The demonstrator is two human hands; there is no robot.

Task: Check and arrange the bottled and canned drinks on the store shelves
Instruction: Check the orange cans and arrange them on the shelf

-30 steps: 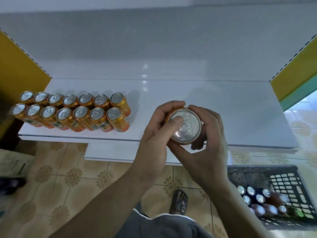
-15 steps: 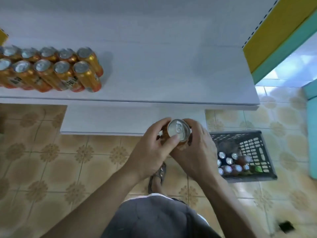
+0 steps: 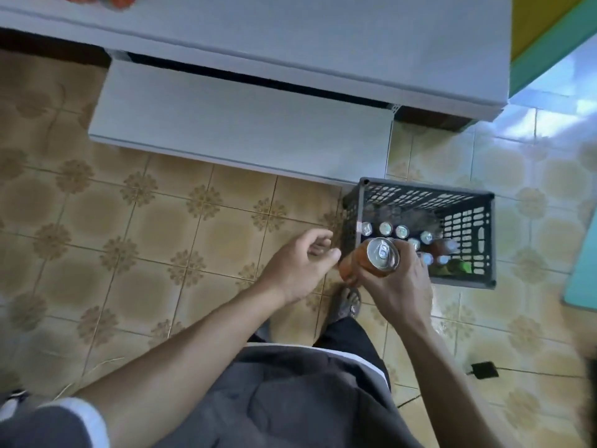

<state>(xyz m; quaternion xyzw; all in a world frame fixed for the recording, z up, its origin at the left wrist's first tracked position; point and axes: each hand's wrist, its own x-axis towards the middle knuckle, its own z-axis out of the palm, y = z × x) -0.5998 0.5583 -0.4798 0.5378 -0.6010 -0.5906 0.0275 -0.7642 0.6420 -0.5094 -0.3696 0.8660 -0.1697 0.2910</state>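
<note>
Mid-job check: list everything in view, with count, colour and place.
White shelves: two, upper shelf and lower shelf.
Orange shelf cans: count unclear, cut off top-left, on the upper shelf.
Orange aluminium drink can: one, silver-topped, held at the crate's left side.
Dark grey slotted plastic crate: one, on the floor by the lower shelf's near-right corner.
Drinks in the crate: several silver-topped cans, one reddish bottle, something green; partly hidden.
Small black object: one, on the tan patterned floor tiles, lower right.
Sandalled foot: one, below the can.
Left hand: open, empty, beside the can.
Right hand: gripping the can.
</note>
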